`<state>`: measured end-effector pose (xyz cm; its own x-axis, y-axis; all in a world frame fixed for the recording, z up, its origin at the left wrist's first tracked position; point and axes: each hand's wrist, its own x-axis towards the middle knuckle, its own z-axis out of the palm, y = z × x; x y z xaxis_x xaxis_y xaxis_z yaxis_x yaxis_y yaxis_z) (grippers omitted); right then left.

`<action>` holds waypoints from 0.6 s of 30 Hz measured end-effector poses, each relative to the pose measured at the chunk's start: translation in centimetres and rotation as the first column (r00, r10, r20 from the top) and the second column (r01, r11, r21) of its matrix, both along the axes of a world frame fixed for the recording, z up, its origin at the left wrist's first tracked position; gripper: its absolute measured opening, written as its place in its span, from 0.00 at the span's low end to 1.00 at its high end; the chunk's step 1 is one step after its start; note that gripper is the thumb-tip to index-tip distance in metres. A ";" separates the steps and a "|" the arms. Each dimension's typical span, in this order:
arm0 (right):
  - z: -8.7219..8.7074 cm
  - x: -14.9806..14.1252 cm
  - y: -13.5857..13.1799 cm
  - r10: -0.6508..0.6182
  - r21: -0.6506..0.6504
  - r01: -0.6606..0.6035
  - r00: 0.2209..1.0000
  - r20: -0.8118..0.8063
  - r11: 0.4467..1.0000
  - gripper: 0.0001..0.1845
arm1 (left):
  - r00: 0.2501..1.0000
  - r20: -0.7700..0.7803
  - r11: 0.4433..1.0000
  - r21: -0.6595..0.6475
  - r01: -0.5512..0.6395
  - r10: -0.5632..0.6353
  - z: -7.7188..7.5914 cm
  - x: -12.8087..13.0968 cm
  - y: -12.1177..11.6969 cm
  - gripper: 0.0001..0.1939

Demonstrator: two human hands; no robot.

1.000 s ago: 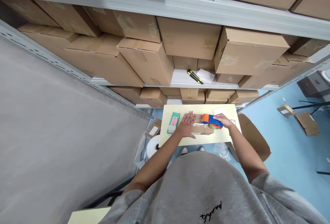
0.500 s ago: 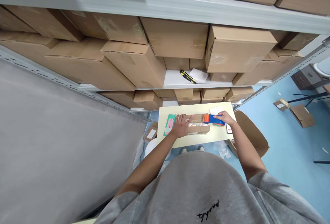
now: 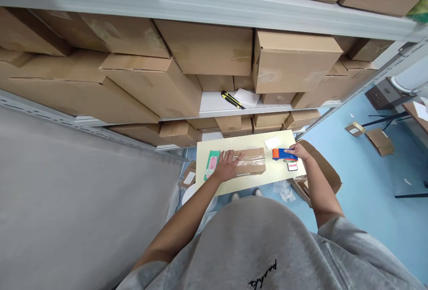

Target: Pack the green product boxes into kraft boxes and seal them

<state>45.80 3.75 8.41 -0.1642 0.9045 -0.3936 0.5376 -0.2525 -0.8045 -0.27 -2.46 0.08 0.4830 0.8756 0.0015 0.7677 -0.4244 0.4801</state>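
Observation:
A long cardboard box (image 3: 256,156) lies on the pale yellow table (image 3: 214,145), with shiny clear tape along its top. My left hand (image 3: 227,166) rests on the box's left end, fingers spread. To the right of the box, my right hand (image 3: 298,151) grips a blue and orange tape dispenser (image 3: 284,153), which is apart from the box. Below the dispenser lies a phone (image 3: 292,166) with a lit screen. A green package with a pink panel (image 3: 212,164) lies to the left of my left hand. White paper (image 3: 273,142) sits behind the dispenser.
Shelves (image 3: 187,112) full of cardboard boxes (image 3: 294,63) rise beyond the table. A black and yellow utility knife (image 3: 233,100) lies on one shelf beside a white card (image 3: 246,97). An open carton (image 3: 321,165) stands on the floor at the right, near paper scraps (image 3: 284,190).
My right hand has drawn the tape dispenser away from the box's right end, to the right. The phone shows more fully. My left hand stays on the box while the view shifts.

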 end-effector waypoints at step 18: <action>-0.2 -2.3 0.8 0.204 -0.030 -0.216 0.857 0.473 0.976 0.40 | 0.908 -0.260 0.941 -0.010 0.339 -0.330 2.4 13.5 2.6 0.72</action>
<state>43.55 4.51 8.18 -0.1517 0.8793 -0.4515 0.8917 -0.0753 -0.4463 13.25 0.11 2.43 0.7355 0.6643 -0.1332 0.6720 -0.6903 0.2682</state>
